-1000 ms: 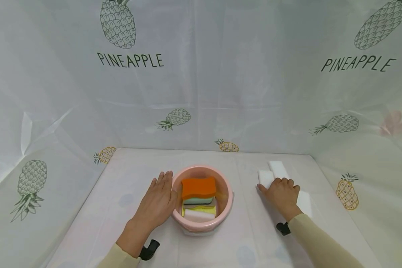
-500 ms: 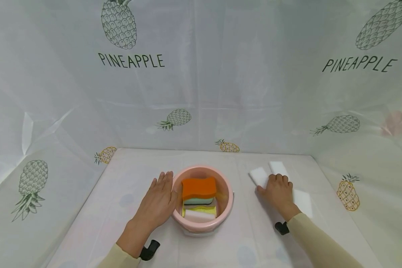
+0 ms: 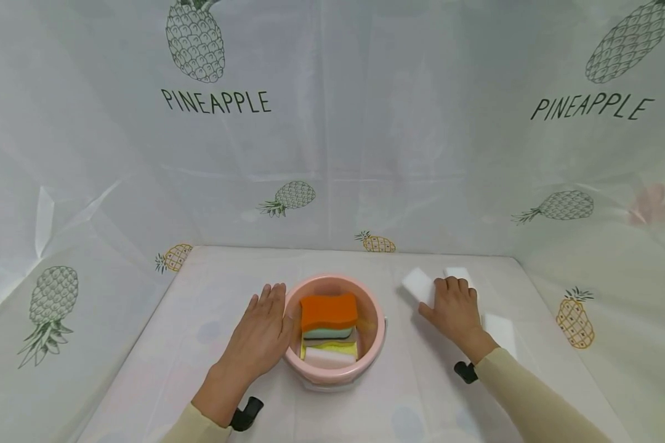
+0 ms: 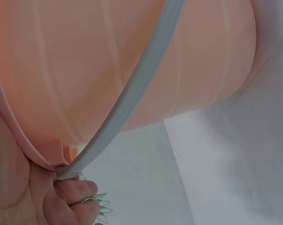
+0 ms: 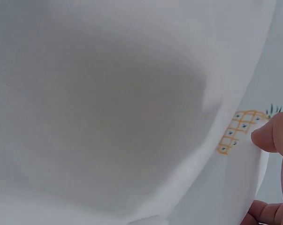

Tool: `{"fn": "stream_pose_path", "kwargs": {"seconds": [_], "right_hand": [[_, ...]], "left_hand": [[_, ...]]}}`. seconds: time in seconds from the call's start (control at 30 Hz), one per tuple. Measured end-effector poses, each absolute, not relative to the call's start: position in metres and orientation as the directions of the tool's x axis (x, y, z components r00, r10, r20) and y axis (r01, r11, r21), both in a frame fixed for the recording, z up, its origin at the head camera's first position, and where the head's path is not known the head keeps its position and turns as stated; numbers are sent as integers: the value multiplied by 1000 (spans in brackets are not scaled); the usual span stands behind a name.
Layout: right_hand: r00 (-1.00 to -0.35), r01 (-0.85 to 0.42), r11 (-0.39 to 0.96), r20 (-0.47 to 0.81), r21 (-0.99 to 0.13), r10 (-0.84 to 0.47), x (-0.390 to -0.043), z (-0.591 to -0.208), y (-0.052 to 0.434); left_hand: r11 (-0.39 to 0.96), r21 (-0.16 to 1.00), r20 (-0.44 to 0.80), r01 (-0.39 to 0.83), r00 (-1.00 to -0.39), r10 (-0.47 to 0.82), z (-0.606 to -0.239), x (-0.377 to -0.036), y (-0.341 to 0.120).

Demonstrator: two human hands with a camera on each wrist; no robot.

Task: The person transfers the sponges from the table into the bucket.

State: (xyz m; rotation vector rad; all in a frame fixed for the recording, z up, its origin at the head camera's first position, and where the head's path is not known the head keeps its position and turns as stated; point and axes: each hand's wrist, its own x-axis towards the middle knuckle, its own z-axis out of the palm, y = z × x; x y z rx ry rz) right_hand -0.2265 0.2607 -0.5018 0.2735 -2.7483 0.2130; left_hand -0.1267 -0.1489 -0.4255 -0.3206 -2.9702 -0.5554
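Pressing flat against the pink bucket (image 3: 334, 329), your left hand (image 3: 260, 335) lies with its fingers straight and released along the bucket's left wall, seemingly to steady it rather than to grip it; the left wrist view shows the bucket's wall and its pale handle (image 4: 127, 101) right beside the palm. The bucket stands near the middle of the table (image 3: 210, 307) with an orange sponge (image 3: 329, 309) on top of a stack of other sponges inside it. Your right hand (image 3: 454, 311) grasps a white sponge block (image 3: 419, 286), fingers curled over it, lifted a little off the table towards the far right corner. Two more white blocks (image 3: 500, 329) lie on the table just beside that hand.
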Motion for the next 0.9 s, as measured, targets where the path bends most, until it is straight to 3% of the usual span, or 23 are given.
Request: {"fn": "stream_pose_path", "kwargs": {"seconds": [0.6, 0.9], "right_hand": [[-779, -371, 928, 545, -4, -309, -220, -459, 243], [-733, -468, 882, 584, -58, -350, -206, -418, 214]], "left_hand": [[916, 334, 140, 222, -973, 184, -427, -127, -148], [915, 336, 151, 223, -972, 182, -427, -127, -148]]}}
